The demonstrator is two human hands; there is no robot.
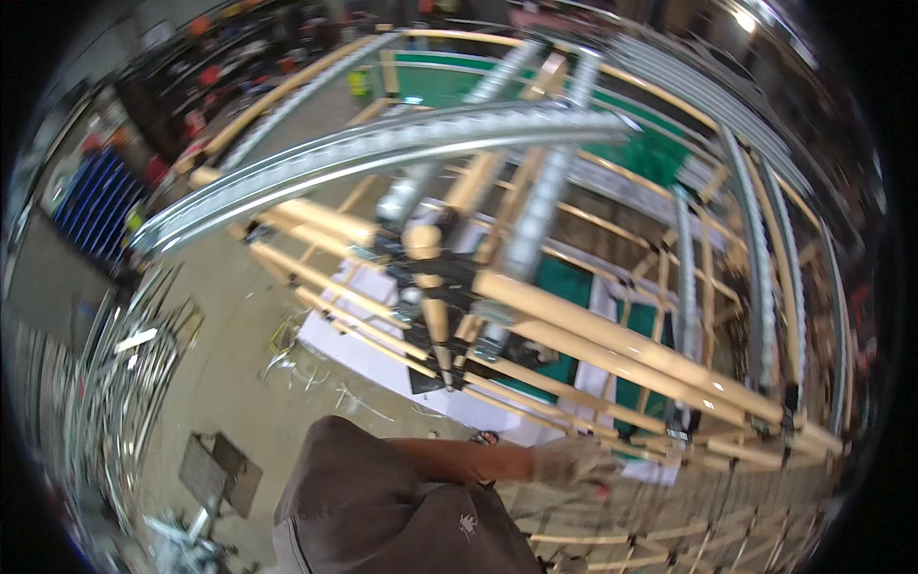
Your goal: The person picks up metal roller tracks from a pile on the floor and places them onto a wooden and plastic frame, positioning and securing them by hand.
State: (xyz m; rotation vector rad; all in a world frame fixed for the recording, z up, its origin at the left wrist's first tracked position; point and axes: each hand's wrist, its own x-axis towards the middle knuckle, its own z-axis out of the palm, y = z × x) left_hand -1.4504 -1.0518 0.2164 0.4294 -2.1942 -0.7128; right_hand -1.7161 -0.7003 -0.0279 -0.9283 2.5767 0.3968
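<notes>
My left arm reaches across in front of my brown shirt toward the right. At its end, my gloved left hand [574, 462] is low beside the near side of a large pipe rack [612, 340]. Motion smears its fingers, so I cannot tell whether they grip anything. The rack is built of cream-coloured pipes and black joints [442, 273]. A long silvery roller track [382, 148] lies slanted across its top, one end jutting out to the left. More roller tracks [547, 206] run through the rack away from me. My right hand is not visible.
Loose metal rods or tracks [124, 383] are heaped at the left. A dark open box [222, 471] stands on the floor, with silvery parts [182, 545] nearby. A blue slatted stack [100, 206] is farther left. White sheeting [359, 359] and green panels [564, 282] show beneath the rack.
</notes>
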